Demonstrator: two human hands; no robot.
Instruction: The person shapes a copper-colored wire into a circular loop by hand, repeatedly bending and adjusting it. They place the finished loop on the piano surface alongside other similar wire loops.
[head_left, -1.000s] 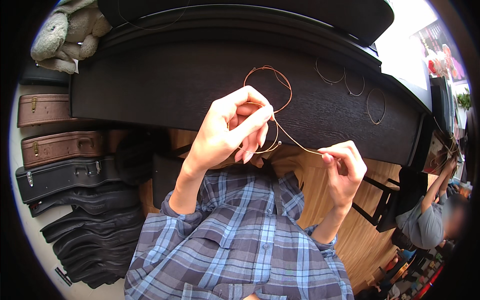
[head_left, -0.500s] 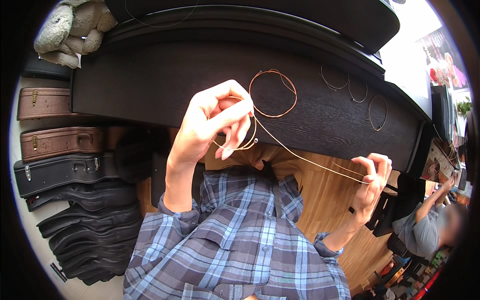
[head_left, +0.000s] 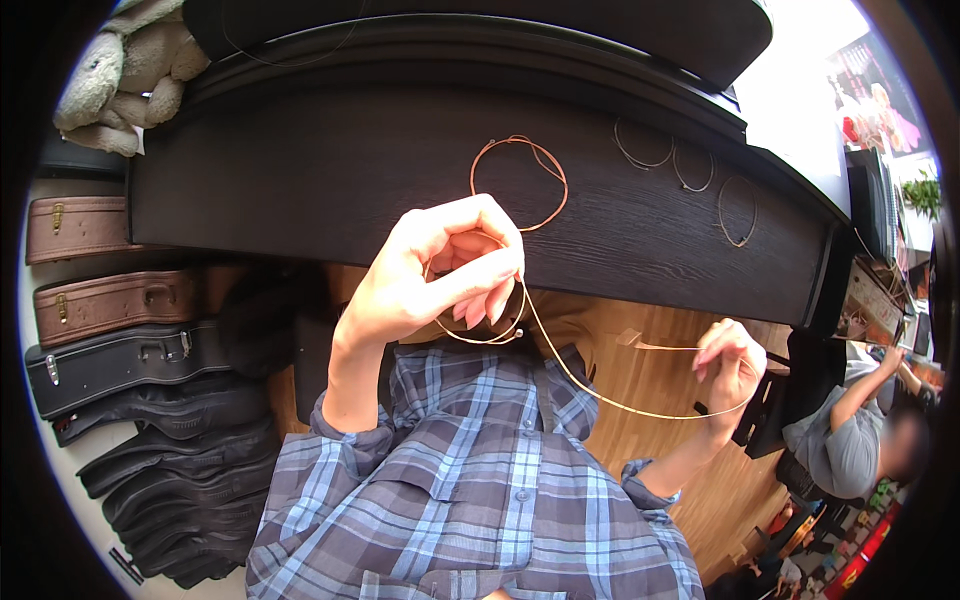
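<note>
As the left hand (head_left: 430, 272) held a golden wire (head_left: 640, 410) mid-frame in a narrow grip and the right hand (head_left: 730, 368) pinched it at centre right, sagging slack could have caused a kink.

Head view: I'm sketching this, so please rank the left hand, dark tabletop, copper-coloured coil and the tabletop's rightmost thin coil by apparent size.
1. Dark tabletop
2. Left hand, probably looking larger because it seems nearer the camera
3. Copper-coloured coil
4. Rightmost thin coil
</note>
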